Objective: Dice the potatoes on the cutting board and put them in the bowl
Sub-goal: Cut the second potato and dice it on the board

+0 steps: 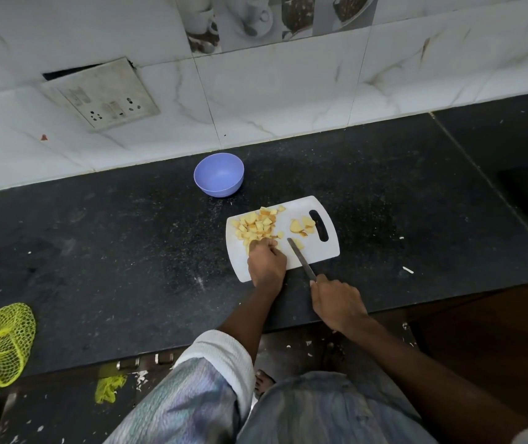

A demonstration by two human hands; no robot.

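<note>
The left hand [267,262] curled its fingers over yellow diced potato pieces [256,225] on the white plastic cutting board [318,251]. The right hand [336,302] gripped a steel knife [301,257].

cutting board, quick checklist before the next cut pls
1. Knife held firmly in the right hand: ok.
2. Left hand on the potato pieces, apart from the blade: ok.
3. Left fingertips tucked back: cannot tell, hidden by the hand.
4. Cutting board flat on the counter: ok.
5. Larger chunks near the handle slot diced: not ok.
6. Bowl empty, beyond the board: ok.
</note>
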